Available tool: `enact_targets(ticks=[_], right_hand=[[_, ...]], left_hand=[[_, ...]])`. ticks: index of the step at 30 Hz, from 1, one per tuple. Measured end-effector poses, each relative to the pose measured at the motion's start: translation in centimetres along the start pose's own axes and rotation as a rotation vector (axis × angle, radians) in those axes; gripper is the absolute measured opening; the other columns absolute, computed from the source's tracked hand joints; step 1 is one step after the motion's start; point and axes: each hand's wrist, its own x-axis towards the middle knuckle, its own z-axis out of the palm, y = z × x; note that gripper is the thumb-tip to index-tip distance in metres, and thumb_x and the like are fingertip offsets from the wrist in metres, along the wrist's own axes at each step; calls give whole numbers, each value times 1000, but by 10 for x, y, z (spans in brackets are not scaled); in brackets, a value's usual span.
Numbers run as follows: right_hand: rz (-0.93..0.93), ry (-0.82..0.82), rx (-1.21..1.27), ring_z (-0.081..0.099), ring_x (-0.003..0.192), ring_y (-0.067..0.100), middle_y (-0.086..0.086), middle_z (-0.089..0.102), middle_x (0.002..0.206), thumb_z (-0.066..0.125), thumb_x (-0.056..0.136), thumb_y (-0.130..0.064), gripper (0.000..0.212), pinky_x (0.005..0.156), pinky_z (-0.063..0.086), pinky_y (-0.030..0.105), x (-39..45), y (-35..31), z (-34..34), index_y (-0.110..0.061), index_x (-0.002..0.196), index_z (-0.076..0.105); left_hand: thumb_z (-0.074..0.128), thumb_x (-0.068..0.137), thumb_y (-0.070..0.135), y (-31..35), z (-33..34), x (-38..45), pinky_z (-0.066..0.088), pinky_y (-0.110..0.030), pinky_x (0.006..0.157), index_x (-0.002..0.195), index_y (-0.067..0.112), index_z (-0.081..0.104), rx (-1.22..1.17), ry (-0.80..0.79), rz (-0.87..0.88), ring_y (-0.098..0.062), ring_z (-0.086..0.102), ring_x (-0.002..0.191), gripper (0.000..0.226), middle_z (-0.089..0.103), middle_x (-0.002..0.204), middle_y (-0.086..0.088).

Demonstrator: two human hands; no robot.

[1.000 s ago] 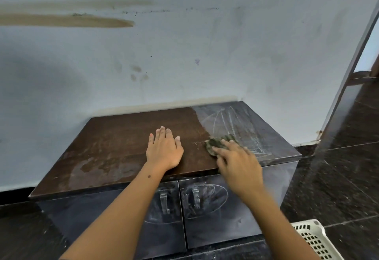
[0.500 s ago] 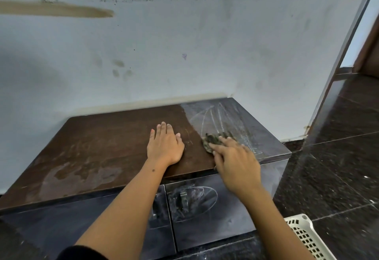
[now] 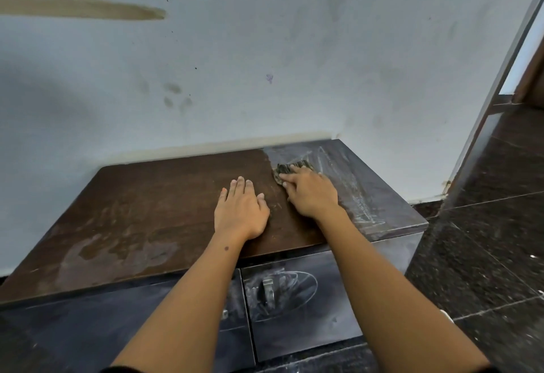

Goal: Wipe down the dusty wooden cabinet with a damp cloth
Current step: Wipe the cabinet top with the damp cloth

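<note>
A low wooden cabinet (image 3: 147, 213) stands against the wall. Most of its top is dark, damp brown; the right strip (image 3: 362, 184) is grey with dust and streaked. My right hand (image 3: 312, 193) presses a dark crumpled cloth (image 3: 290, 169) onto the top at the border between the wiped and dusty parts, far from the front edge. Only the cloth's far end shows past my fingers. My left hand (image 3: 240, 210) lies flat, palm down, on the wiped wood just left of it, holding nothing. The two dusty front doors (image 3: 297, 299) have metal handles and smeared ovals.
A stained pale wall (image 3: 265, 63) rises directly behind the cabinet. Dark speckled floor tiles (image 3: 485, 240) spread to the right. A dark door frame (image 3: 497, 87) leans at the far right, with a doorway beyond it.
My right hand has slid the cloth away from me, from near the front edge toward the back of the top. My left hand has stayed flat in place. The white basket has left the view.
</note>
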Motion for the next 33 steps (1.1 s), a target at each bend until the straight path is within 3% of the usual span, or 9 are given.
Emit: enact_targets(ticks=[3, 10, 19, 27, 33], right_hand=[[6, 2, -3, 25, 142, 18, -2, 31, 153, 35, 101, -33, 39, 116, 17, 38, -6, -3, -1, -31, 138, 46], [91, 199, 25, 25, 141, 8, -12, 37, 149, 36, 100, -33, 35, 116, 14, 34, -96, -5, 17, -40, 130, 52], [2, 12, 34, 26, 141, 16, -4, 33, 152, 35, 101, -31, 38, 116, 18, 38, 7, -5, 2, -33, 136, 48], [71, 231, 50, 28, 139, 8, -12, 40, 147, 36, 98, -30, 36, 116, 13, 34, -86, -19, 20, -39, 128, 55], [56, 135, 86, 23, 142, 11, -10, 35, 151, 35, 99, -33, 36, 116, 15, 38, -45, -27, 19, -39, 130, 52]], left_hand=[[18, 100, 35, 0, -1, 0, 5, -36, 118, 149, 8, 15, -3, 1, 2, -20, 6, 146, 56, 9, 158, -8], [16, 100, 37, -1, 3, 1, 3, -36, 119, 150, 8, 12, 15, -9, -5, -20, 3, 146, 58, 6, 159, -8], [16, 100, 37, 0, 0, 1, 3, -36, 119, 150, 9, 12, 16, -26, -3, -19, 3, 146, 57, 5, 159, -7], [17, 100, 36, -2, 4, 3, 4, -36, 118, 150, 8, 13, 8, 5, 11, -19, 4, 146, 57, 8, 159, -7], [17, 100, 35, -1, 2, 1, 5, -36, 119, 149, 8, 15, 6, 10, 8, -20, 5, 146, 57, 8, 158, -8]])
